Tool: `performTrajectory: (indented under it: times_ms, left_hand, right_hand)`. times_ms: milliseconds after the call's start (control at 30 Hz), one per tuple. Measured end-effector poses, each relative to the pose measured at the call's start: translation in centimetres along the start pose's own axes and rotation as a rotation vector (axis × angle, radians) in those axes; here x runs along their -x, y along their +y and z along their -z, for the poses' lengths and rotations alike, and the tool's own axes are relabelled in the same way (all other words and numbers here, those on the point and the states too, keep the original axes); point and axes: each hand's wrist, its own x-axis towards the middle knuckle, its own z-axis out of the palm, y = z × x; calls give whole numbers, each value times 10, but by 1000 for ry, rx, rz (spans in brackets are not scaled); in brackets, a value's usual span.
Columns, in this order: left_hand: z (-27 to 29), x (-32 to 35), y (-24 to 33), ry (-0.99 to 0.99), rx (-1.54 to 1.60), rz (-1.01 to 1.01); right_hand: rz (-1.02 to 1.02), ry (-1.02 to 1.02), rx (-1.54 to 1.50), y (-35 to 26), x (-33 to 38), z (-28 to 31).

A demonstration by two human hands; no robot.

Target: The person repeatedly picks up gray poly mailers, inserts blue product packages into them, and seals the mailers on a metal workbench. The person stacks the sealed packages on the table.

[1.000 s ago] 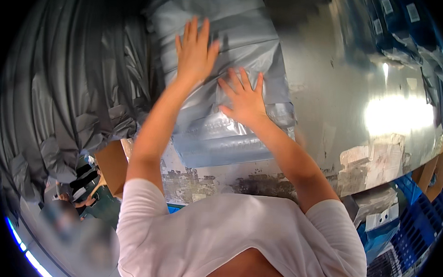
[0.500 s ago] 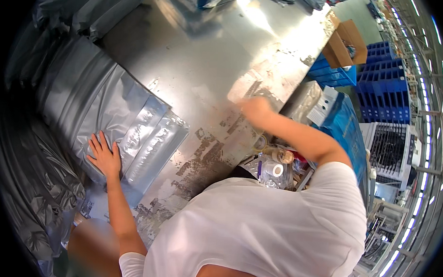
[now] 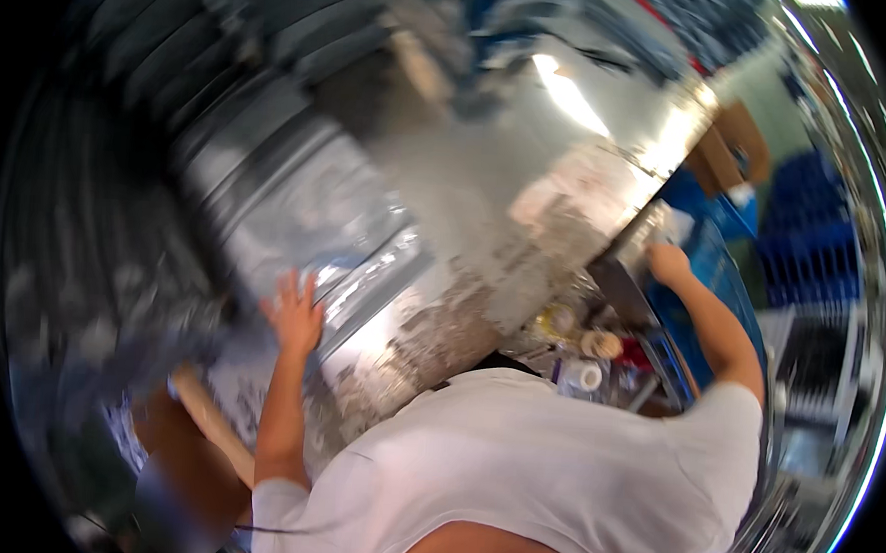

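My left hand (image 3: 296,314) is open, fingers spread, at the near edge of a stack of silvery-grey plastic bags (image 3: 301,204). Blur hides whether the fingertips press on the bags or hover just over them. A clear strip runs along the stack's right side. Over on the right, past the table's edge, my right hand (image 3: 667,262) is beside a clear plastic bundle (image 3: 637,237) and a blue plastic-covered box (image 3: 716,271). Its fingers are smeared, so I cannot make out whether anything is in them.
Dark grey bags hang and lie piled (image 3: 105,229) on the left. The metal table (image 3: 449,167) has a worn, stained surface. Rolls of tape (image 3: 586,374) and small items lie right of my waist. A cardboard box (image 3: 725,151) stands far right. Another person's arm (image 3: 213,417) reaches in at lower left.
My right hand has gone from above the table to the right, past its edge. The view has swung, shifting the table and bags rightward; the left hand stays by the bags.
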Motion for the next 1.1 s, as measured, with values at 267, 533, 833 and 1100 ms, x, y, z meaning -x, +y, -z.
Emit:
performTrajectory:
  times_ms: [267, 533, 833, 1100]
  left_hand:
    - [-16, 9, -16, 146, 57, -16]
    - [-23, 13, -20, 169, 49, -17]
    - [-14, 12, -18, 151, 96, 4]
    - [-18, 27, -11, 452, 325, 129]
  right_hand:
    - [380, -666, -940, -244, 56, 214]
    - [1088, 210, -1272, -452, -48, 396]
    - [582, -169, -779, -372, -243, 173]
    - [382, -355, -1318, -390, -141, 59]
